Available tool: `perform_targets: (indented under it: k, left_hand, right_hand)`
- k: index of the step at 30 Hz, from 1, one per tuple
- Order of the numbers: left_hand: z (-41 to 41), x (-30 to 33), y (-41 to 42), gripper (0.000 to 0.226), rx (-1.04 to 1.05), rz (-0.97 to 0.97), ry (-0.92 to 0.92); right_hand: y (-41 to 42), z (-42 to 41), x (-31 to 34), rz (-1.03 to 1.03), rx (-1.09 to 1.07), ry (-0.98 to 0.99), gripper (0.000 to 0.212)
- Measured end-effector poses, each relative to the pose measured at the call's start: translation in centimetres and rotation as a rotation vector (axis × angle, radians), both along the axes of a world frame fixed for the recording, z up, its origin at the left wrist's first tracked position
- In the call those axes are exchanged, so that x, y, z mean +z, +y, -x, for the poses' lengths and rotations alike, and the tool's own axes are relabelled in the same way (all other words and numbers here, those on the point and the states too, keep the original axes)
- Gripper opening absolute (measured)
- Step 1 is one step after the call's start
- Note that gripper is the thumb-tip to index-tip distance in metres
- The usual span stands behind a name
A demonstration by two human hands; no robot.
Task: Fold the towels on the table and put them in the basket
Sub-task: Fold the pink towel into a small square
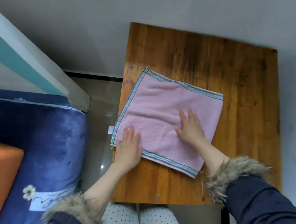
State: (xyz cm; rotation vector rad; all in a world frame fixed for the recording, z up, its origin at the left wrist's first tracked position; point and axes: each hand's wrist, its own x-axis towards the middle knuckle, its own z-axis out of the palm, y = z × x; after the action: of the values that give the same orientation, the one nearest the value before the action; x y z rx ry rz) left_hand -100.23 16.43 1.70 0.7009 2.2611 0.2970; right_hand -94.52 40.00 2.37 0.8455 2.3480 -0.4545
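Two flat hands press the pink towel (163, 117): the left hand (128, 146) on its near-left corner, the right hand (191, 126) toward its middle, fingers straight and spread, gripping nothing. Spread square on the wooden table (237, 70) — turned slightly askew — the towel extends away from both palms. Its left edge seems to overhang slightly. No basket shows.

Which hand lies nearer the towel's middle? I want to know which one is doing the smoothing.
The right hand, flat well inside the pink towel. The left hand sits at its near-left corner, partly over the edge.
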Motion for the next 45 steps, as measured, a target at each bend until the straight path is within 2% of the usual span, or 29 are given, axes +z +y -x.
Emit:
perform_targets:
  k: [6, 11, 14, 16, 18, 21, 23, 25, 28, 30, 33, 38, 45]
  left_hand:
    - [3.3, 0.3, 1.8, 0.036, -0.095, 0.01, 0.119]
    - [5.5, 0.7, 5.0, 0.027, -0.157, 0.012, 0.102]
    - [5.9, 1.1, 5.9, 0.029, -0.224, -0.032, 0.083]
    - [6.0, 1.3, 6.2, 0.032, -0.286, -0.069, 0.075]
    - [6.3, 1.5, 6.0, 0.036, -0.239, -0.131, 0.1]
    - [7.5, 1.2, 5.7, 0.045, -0.099, -0.161, 0.261]
    - [8.5, 0.8, 5.5, 0.053, -0.091, -0.115, 0.36]
    - [9.4, 0.3, 5.5, 0.057, -0.09, -0.085, 0.403]
    - [10.2, -0.4, 5.6, 0.043, -0.006, -0.091, 0.434]
    - [10.4, -0.4, 5.7, 0.029, 0.056, -0.099, 0.449]
    - [10.2, -0.3, 5.4, 0.023, 0.08, -0.118, 0.428]
    - [9.9, 0.2, 4.3, 0.018, 0.118, -0.255, 0.323]
    - [11.3, -0.9, 4.5, 0.023, 0.329, -0.222, 0.158]
  right_hand:
    - [-0.9, -3.2, 0.9, 0.006, -0.094, -0.069, 0.054]
    - [-2.0, -6.9, 1.1, 0.255, -0.229, -0.159, 0.046]
    - [-2.2, -8.0, 1.6, 0.464, -0.466, -0.199, 0.029]
    - [-1.4, -7.9, 1.9, 0.504, -0.473, -0.22, 0.024]
    - [0.0, -7.1, 2.1, 0.383, -0.384, -0.163, 0.031]
    - [2.4, -5.1, 1.8, 0.063, -0.336, 0.071, 0.025]
    - [4.1, -3.3, 1.5, -0.048, -0.343, 0.251, 0.027]
    - [5.5, -1.2, 1.2, -0.104, -0.245, 0.359, 0.034]
    - [7.1, 1.4, 0.5, -0.144, -0.036, 0.353, 0.041]
    - [7.5, 2.3, 0.0, -0.191, 0.057, 0.304, 0.035]
    - [7.5, 2.3, -0.6, -0.271, 0.049, 0.305, 0.025]
    - [8.0, 1.0, -0.5, -0.221, -0.056, 0.323, 0.022]
    - [9.5, 0.8, -0.8, 0.023, -0.168, 0.381, 0.021]
